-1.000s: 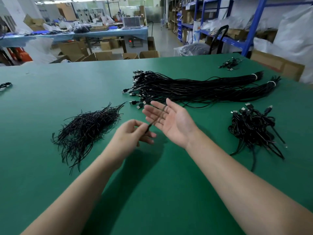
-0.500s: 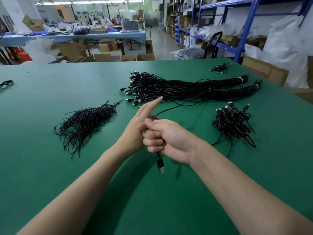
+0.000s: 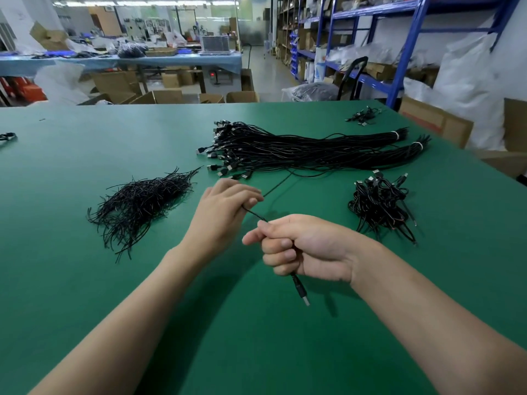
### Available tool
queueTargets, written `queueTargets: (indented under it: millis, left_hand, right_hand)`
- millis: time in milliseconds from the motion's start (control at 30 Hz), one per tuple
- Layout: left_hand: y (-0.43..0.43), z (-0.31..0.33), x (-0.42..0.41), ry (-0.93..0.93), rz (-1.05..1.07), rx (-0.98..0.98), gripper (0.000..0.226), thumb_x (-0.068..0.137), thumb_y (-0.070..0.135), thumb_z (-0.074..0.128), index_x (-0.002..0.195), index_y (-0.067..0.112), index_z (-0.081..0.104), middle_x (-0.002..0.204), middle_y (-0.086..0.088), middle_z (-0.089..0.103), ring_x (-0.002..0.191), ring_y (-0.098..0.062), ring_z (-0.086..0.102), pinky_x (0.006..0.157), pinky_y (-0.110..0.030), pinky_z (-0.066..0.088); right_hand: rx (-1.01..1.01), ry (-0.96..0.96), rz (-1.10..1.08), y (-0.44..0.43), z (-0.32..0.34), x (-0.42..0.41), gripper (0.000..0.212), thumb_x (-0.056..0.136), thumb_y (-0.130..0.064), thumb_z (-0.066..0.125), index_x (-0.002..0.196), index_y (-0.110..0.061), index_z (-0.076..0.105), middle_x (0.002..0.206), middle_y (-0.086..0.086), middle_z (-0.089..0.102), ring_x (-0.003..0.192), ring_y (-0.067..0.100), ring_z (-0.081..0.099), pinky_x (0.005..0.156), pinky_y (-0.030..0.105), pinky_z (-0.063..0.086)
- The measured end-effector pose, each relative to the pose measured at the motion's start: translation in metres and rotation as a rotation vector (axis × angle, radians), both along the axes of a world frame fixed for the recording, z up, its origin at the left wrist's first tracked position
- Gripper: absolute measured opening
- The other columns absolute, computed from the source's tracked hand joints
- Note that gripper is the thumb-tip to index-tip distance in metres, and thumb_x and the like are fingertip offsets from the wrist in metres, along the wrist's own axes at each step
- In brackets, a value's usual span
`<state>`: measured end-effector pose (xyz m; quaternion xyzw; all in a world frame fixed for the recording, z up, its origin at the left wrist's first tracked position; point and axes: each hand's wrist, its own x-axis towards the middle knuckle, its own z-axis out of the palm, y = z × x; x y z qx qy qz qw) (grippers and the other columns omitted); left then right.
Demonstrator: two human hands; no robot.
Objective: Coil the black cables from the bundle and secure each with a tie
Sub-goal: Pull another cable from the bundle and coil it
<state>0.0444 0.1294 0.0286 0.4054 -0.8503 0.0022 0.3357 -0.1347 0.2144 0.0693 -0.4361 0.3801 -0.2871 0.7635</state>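
one cable spans both hands: right hand fisted round its plug end, left hand pinching it just beyond. risk: far length snags in bundle ahead, dragging others loose.

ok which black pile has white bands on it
The long cable bundle at the back, banded near its right end; the tie pile and the coiled pile have none.
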Motion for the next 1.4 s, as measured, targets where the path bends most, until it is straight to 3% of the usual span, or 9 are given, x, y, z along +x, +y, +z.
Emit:
queueTargets:
  millis: [100, 267, 433, 700, 833, 1000, 1100, 1233, 1400]
  left_hand:
    - [0.004, -0.014, -0.001, -0.095, 0.014, 0.032, 0.023, 0.103, 0.019, 0.057, 0.115, 0.020, 0.076, 0.123, 0.011, 0.071, 0.121, -0.024, 0.057, 0.097, -0.037, 0.039]
    - [0.009, -0.019, 0.003, -0.005, -0.119, 0.125, 0.025, 0.104, 0.014, 0.054, 0.116, 0.014, 0.075, 0.121, 0.004, 0.072, 0.126, -0.020, 0.059, 0.104, -0.044, 0.045]
    - [0.013, -0.018, 0.008, 0.087, -0.207, 0.201, 0.030, 0.105, 0.025, 0.048, 0.114, 0.018, 0.075, 0.091, 0.014, 0.068, 0.094, -0.010, 0.061, 0.088, -0.036, 0.050]
    - [0.032, -0.006, -0.005, 0.266, -0.278, 0.252, 0.034, 0.107, 0.036, 0.039, 0.130, 0.031, 0.063, 0.109, 0.026, 0.063, 0.109, -0.002, 0.057, 0.094, -0.018, 0.041]
    - [0.048, -0.007, -0.028, 0.124, -0.301, 0.235, 0.016, 0.107, 0.024, 0.044, 0.103, 0.040, 0.046, 0.088, 0.040, 0.052, 0.080, 0.009, 0.050, 0.074, -0.007, 0.034]
    - [0.051, -0.014, -0.032, 0.048, -0.296, 0.184, 0.020, 0.106, 0.034, 0.041, 0.117, 0.028, 0.057, 0.087, 0.007, 0.061, 0.077, -0.024, 0.060, 0.068, -0.033, 0.045]
    - [0.052, -0.014, -0.031, -0.021, -0.304, 0.129, 0.019, 0.106, 0.032, 0.042, 0.113, 0.024, 0.058, 0.091, 0.000, 0.068, 0.076, -0.030, 0.061, 0.063, -0.036, 0.049]
    - [0.051, -0.011, -0.025, -0.109, -0.279, 0.044, 0.025, 0.105, 0.032, 0.048, 0.117, 0.021, 0.068, 0.098, 0.005, 0.072, 0.082, -0.024, 0.066, 0.066, -0.039, 0.052]
    - [0.039, -0.004, -0.009, 0.106, -0.255, -0.047, 0.011, 0.097, 0.025, 0.066, 0.093, 0.018, 0.073, 0.079, 0.005, 0.066, 0.066, -0.015, 0.056, 0.059, -0.035, 0.050]
  right_hand:
    - [0.039, 0.031, -0.052, 0.004, -0.008, -0.008, 0.033, 0.108, -0.026, 0.042, 0.106, -0.003, 0.065, 0.060, -0.008, 0.031, 0.051, 0.007, 0.028, 0.048, 0.019, 0.025]
    - [-0.013, 0.118, 0.013, 0.012, -0.016, -0.019, 0.034, 0.108, -0.026, 0.043, 0.109, -0.004, 0.068, 0.064, -0.006, 0.031, 0.056, 0.008, 0.027, 0.051, 0.019, 0.025]
    - [-0.068, 0.164, 0.033, 0.013, -0.018, -0.030, 0.031, 0.107, -0.025, 0.044, 0.106, -0.005, 0.068, 0.062, -0.007, 0.032, 0.055, 0.008, 0.028, 0.051, 0.018, 0.028]
    - [-0.181, -0.356, -0.188, 0.005, 0.005, -0.036, 0.031, 0.102, -0.025, 0.045, 0.095, -0.009, 0.072, 0.059, -0.009, 0.030, 0.051, 0.005, 0.029, 0.047, 0.018, 0.028]
    - [-0.282, -0.491, -0.358, -0.002, 0.017, -0.015, 0.027, 0.101, -0.023, 0.045, 0.107, -0.005, 0.064, 0.065, -0.006, 0.054, 0.056, 0.006, 0.051, 0.052, 0.017, 0.045]
    - [-0.374, -0.467, -0.494, -0.014, 0.010, -0.003, 0.034, 0.110, -0.021, 0.031, 0.110, -0.002, 0.059, 0.103, 0.014, 0.077, 0.095, 0.023, 0.075, 0.078, 0.026, 0.059]
    - [-0.537, -0.248, -0.585, -0.022, -0.003, 0.001, 0.037, 0.112, -0.021, 0.029, 0.110, -0.001, 0.060, 0.108, 0.016, 0.076, 0.104, 0.027, 0.073, 0.086, 0.029, 0.058]
    - [-0.880, 0.399, -0.619, -0.026, -0.023, -0.005, 0.032, 0.110, -0.016, 0.035, 0.099, -0.005, 0.063, 0.097, 0.005, 0.077, 0.094, 0.011, 0.074, 0.086, 0.027, 0.058]
    - [-0.956, 0.703, -0.390, -0.021, -0.037, -0.018, 0.032, 0.109, -0.026, 0.042, 0.089, -0.014, 0.065, 0.073, -0.007, 0.071, 0.064, 0.003, 0.065, 0.063, 0.020, 0.053]
